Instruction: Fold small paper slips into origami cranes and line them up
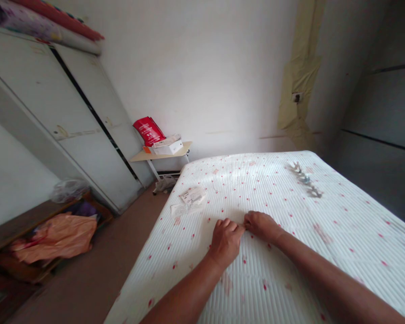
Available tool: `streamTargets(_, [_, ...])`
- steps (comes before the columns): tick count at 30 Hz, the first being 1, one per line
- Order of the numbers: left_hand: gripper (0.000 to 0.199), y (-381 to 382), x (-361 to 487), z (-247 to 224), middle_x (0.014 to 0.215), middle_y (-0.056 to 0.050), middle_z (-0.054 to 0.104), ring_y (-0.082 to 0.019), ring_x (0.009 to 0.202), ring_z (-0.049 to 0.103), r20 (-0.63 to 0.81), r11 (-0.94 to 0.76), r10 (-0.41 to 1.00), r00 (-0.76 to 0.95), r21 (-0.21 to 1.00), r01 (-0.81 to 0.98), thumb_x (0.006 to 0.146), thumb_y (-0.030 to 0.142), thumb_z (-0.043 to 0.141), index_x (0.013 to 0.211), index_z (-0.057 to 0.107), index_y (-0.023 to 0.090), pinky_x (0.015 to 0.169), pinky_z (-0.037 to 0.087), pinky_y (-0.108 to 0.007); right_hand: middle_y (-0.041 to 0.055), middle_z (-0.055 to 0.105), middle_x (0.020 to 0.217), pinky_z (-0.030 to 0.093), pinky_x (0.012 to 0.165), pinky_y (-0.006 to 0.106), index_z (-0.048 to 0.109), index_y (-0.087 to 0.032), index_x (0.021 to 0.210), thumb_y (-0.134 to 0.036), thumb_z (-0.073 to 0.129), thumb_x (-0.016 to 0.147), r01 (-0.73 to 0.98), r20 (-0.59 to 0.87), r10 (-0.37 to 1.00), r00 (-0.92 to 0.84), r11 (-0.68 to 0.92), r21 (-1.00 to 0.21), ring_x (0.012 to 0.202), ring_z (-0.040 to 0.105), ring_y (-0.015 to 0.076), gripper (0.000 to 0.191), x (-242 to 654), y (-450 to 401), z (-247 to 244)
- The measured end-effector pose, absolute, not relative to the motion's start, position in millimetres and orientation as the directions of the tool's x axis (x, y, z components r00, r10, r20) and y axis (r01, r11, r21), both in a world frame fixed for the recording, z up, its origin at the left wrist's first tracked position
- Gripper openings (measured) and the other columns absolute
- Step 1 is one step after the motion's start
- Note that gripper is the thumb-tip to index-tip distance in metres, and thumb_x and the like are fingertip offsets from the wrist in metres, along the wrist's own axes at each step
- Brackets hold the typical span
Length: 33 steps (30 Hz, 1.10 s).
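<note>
A white quilted bed cover (324, 234) with small red dots spreads over the bed. My left hand (225, 238) and my right hand (261, 225) rest side by side near the middle of it, knuckles up. The fingers of both hands are curled and pinch a small fold of the cover between them. Some paper packets (190, 199) lie on the cover beyond my left hand. A dark patterned mark or small item (305, 179) lies farther off to the right.
Bare floor runs along the bed's left side. A white wardrobe (70, 121) stands at the left wall with rolled bedding on top. A small side table (162, 155) holds boxes and a red bag. A low shelf (37, 238) holds an orange bag.
</note>
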State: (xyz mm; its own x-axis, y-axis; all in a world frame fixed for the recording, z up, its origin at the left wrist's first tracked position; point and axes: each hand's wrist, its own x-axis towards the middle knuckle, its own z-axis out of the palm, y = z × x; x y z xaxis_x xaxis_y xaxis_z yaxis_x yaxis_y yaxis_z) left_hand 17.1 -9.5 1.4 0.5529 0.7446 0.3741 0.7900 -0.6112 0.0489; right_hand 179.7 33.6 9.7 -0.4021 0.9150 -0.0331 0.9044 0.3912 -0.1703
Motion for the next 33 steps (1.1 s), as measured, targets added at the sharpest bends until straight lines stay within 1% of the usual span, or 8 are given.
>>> streamTargets(3, [0.019, -13, 17, 4, 0.079, -0.005, 0.058, -0.019, 0.081, 0.047, 0.353, -0.617, 0.743, 0.568, 0.035, 0.786, 0.085, 0.019, 0.044, 0.094, 0.061, 0.022, 0.068, 0.032, -0.034, 0.0097, 0.065, 0.085, 0.035, 0.058, 0.026, 0.064, -0.015, 0.081, -0.022, 0.044, 0.082, 0.907, -0.037, 0.920, -0.390, 0.377, -0.188, 0.076, 0.061, 0.0200, 0.022, 179, 34, 10])
streamTargets(13, [0.019, -15, 21, 7, 0.081, -0.005, 0.057, -0.020, 0.083, 0.046, 0.301, -0.593, 0.762, 0.573, -0.032, 0.805, 0.086, 0.018, 0.044, 0.093, 0.061, 0.021, 0.069, 0.031, -0.035, 0.0061, 0.065, 0.084, 0.034, 0.062, 0.023, 0.062, -0.017, 0.078, -0.020, 0.050, 0.077, 0.897, -0.021, 0.935, -0.354, 0.333, -0.289, 0.076, 0.059, 0.0167, 0.013, 181, 33, 8])
streamTargets(22, [0.019, -14, 24, 12, 0.079, -0.006, 0.057, -0.020, 0.083, 0.046, 0.287, -0.600, 0.751, 0.594, -0.079, 0.796, 0.087, 0.018, 0.043, 0.093, 0.061, 0.020, 0.068, 0.031, -0.035, 0.0019, 0.062, 0.072, 0.031, 0.057, 0.022, 0.059, -0.018, 0.075, -0.018, 0.054, 0.072, 0.874, 0.001, 0.960, -0.278, 0.253, -0.415, 0.066, 0.055, 0.0141, 0.006, 180, 33, 8])
streamTargets(26, [0.019, -15, 25, 13, 0.082, -0.006, 0.058, -0.020, 0.084, 0.046, 0.286, -0.592, 0.756, 0.588, -0.082, 0.802, 0.087, 0.018, 0.044, 0.095, 0.061, 0.020, 0.069, 0.031, -0.035, 0.0004, 0.062, 0.068, 0.033, 0.056, 0.021, 0.060, -0.017, 0.071, -0.015, 0.055, 0.068, 0.833, -0.013, 0.957, -0.289, 0.245, -0.496, 0.064, 0.054, 0.0125, 0.007, 185, 37, 10])
streamTargets(31, [0.020, -16, 24, 12, 0.083, -0.005, 0.058, -0.020, 0.085, 0.046, 0.288, -0.592, 0.757, 0.587, -0.079, 0.802, 0.088, 0.020, 0.042, 0.096, 0.060, 0.021, 0.069, 0.031, -0.035, -0.0007, 0.063, 0.069, 0.037, 0.056, 0.018, 0.062, -0.016, 0.073, -0.010, 0.056, 0.064, 0.782, -0.036, 0.949, -0.314, 0.237, -0.576, 0.064, 0.054, 0.0110, 0.012, 195, 45, 10])
streamTargets(33, [0.020, -16, 24, 11, 0.082, -0.005, 0.058, -0.020, 0.084, 0.046, 0.283, -0.597, 0.755, 0.592, -0.077, 0.798, 0.088, 0.019, 0.042, 0.095, 0.060, 0.021, 0.070, 0.031, -0.035, -0.0006, 0.063, 0.069, 0.037, 0.055, 0.018, 0.062, -0.015, 0.074, -0.012, 0.058, 0.064, 0.777, -0.044, 0.951, -0.305, 0.221, -0.590, 0.064, 0.054, 0.0112, 0.011, 197, 46, 9])
